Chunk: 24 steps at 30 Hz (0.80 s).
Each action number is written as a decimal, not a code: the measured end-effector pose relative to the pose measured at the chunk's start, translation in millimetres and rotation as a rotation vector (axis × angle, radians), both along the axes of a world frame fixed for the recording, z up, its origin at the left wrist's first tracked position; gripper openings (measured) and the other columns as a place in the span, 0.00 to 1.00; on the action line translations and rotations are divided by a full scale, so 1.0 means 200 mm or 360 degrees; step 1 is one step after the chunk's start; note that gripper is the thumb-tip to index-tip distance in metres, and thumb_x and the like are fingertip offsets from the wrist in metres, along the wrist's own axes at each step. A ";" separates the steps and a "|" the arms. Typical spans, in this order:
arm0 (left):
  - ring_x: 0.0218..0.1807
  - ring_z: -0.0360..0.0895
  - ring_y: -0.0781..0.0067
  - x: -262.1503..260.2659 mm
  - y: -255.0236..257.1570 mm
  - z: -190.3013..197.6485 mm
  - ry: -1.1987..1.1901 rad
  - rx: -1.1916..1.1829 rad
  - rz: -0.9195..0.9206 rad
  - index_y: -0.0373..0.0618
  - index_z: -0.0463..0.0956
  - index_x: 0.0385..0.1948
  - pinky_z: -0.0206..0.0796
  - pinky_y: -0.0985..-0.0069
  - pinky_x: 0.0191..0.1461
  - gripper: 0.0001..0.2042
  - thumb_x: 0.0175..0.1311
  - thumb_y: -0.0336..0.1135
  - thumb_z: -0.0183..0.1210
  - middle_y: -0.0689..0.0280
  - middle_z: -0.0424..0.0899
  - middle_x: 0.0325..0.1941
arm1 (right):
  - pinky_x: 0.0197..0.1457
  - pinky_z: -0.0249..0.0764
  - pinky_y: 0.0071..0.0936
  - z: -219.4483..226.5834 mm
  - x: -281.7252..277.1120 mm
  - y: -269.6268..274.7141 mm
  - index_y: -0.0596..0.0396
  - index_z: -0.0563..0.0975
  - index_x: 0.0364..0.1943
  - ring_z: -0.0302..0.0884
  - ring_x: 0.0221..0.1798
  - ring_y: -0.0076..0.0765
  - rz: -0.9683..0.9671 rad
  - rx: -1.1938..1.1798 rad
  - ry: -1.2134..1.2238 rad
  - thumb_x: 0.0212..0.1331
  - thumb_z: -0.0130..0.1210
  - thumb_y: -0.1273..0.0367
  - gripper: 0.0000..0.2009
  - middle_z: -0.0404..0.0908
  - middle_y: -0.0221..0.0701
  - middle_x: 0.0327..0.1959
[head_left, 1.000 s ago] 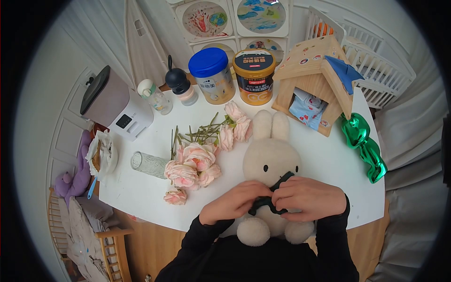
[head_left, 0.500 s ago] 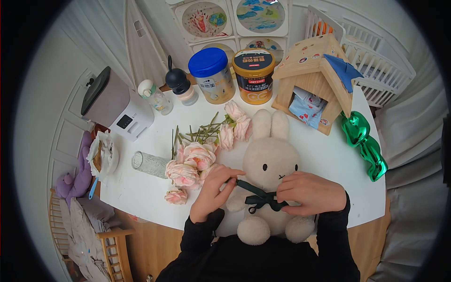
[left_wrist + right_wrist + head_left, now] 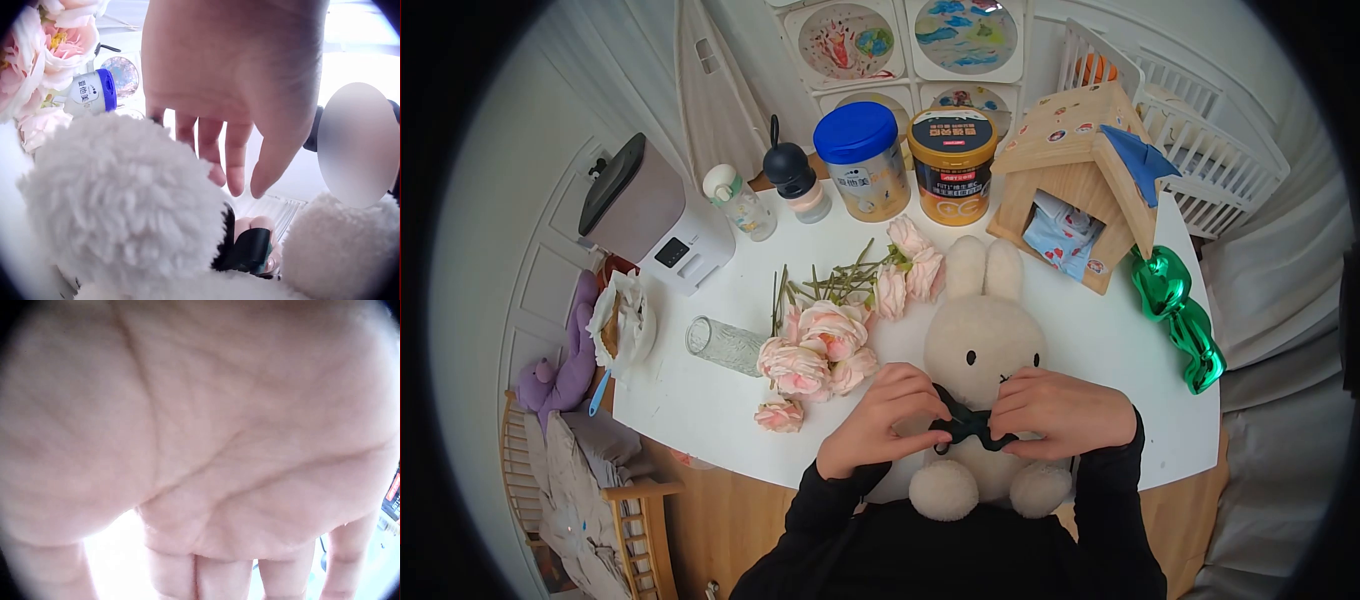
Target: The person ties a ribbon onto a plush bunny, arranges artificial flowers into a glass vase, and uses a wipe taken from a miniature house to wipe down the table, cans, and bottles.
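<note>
A cream plush rabbit [image 3: 982, 335] faces up on the white table [image 3: 670, 400], a dark green ribbon [image 3: 968, 424] tied in a bow below its face. At the bow's left side is my left hand [image 3: 887, 420]; thumb and fingers are spread apart around that end. The left wrist view shows this hand [image 3: 231, 75] with loose fingers above the ribbon [image 3: 249, 250], between fluffy plush parts [image 3: 125, 200]. My right hand [image 3: 1065, 415] pinches the bow's right side between thumb and fingers. In the right wrist view its palm [image 3: 206, 444] fills the picture and hides the ribbon.
Pink flowers [image 3: 830, 330] and a ribbed glass vase [image 3: 725, 345] lie left of the rabbit. Behind stand a blue-lidded can [image 3: 860, 165], a dark can [image 3: 952, 170], bottles and a wooden house [image 3: 1070, 150]. A green foil object [image 3: 1175, 320] lies right.
My left hand drew a ribbon end out to the left, then came back beside the bow and let that end go. My right hand stays at the bow's right side.
</note>
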State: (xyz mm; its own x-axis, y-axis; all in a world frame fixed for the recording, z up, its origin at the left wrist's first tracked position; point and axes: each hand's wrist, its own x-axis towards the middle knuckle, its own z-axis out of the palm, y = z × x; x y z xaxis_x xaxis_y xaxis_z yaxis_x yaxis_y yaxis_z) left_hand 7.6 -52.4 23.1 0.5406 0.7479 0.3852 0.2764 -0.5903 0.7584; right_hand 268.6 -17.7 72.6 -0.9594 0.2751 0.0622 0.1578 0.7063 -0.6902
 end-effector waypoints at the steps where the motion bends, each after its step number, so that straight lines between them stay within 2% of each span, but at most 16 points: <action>1: 0.45 0.72 0.66 0.01 0.00 0.00 0.0075 -0.0017 -0.0058 0.47 0.80 0.33 0.59 0.69 0.54 0.10 0.49 0.34 0.68 0.69 0.78 0.35 | 0.55 0.64 0.33 0.00 0.00 0.00 0.55 0.77 0.32 0.74 0.41 0.37 -0.0008 -0.0001 0.0007 0.50 0.57 0.71 0.06 0.77 0.32 0.30; 7: 0.43 0.72 0.66 0.04 0.01 -0.05 0.0221 -0.0103 -0.0156 0.45 0.79 0.33 0.59 0.70 0.52 0.08 0.55 0.36 0.64 0.67 0.77 0.33 | 0.58 0.64 0.34 0.00 -0.01 0.01 0.56 0.78 0.33 0.74 0.43 0.37 0.0071 0.0010 0.0137 0.48 0.57 0.73 0.07 0.79 0.31 0.31; 11: 0.40 0.71 0.64 0.02 0.02 -0.07 0.0226 -0.0078 -0.0216 0.45 0.77 0.32 0.59 0.71 0.50 0.06 0.57 0.34 0.62 0.66 0.74 0.31 | 0.58 0.63 0.34 0.00 0.00 0.02 0.56 0.78 0.31 0.74 0.42 0.38 0.0055 -0.0030 0.0072 0.46 0.56 0.74 0.07 0.78 0.33 0.29; 13: 0.39 0.71 0.64 0.02 0.03 -0.06 0.0201 -0.0090 -0.0172 0.44 0.76 0.30 0.59 0.71 0.48 0.06 0.57 0.34 0.62 0.66 0.73 0.30 | 0.59 0.63 0.33 -0.01 0.03 0.02 0.56 0.78 0.30 0.74 0.41 0.40 -0.0182 0.0017 -0.0105 0.44 0.56 0.74 0.07 0.77 0.35 0.27; 16: 0.36 0.71 0.63 0.00 0.04 -0.07 0.0189 -0.0085 -0.0135 0.44 0.75 0.29 0.60 0.70 0.46 0.05 0.57 0.33 0.61 0.66 0.73 0.29 | 0.59 0.62 0.33 -0.04 0.06 0.03 0.57 0.78 0.29 0.73 0.40 0.42 -0.0332 0.0051 -0.0117 0.43 0.57 0.72 0.07 0.76 0.36 0.25; 21: 0.33 0.71 0.61 -0.06 0.04 -0.08 0.0194 -0.0156 -0.0180 0.42 0.75 0.27 0.61 0.70 0.41 0.06 0.59 0.32 0.60 0.63 0.73 0.27 | 0.58 0.63 0.35 -0.04 0.08 0.05 0.57 0.79 0.31 0.75 0.41 0.43 -0.0284 0.0019 -0.0134 0.45 0.58 0.71 0.08 0.77 0.36 0.27; 23: 0.33 0.72 0.60 -0.14 0.03 -0.11 0.0181 -0.0404 0.0032 0.40 0.74 0.28 0.63 0.68 0.38 0.05 0.60 0.31 0.59 0.61 0.74 0.28 | 0.57 0.64 0.36 -0.03 0.10 0.05 0.57 0.79 0.31 0.75 0.42 0.43 -0.0286 -0.0004 -0.0079 0.46 0.58 0.70 0.08 0.78 0.36 0.28; 24: 0.35 0.75 0.61 -0.18 0.03 -0.09 0.0246 -0.0459 0.0094 0.38 0.76 0.29 0.65 0.68 0.40 0.07 0.63 0.32 0.57 0.59 0.77 0.31 | 0.55 0.67 0.36 0.00 0.11 0.04 0.57 0.79 0.31 0.75 0.43 0.43 -0.0461 0.0041 0.0109 0.47 0.59 0.69 0.08 0.79 0.36 0.29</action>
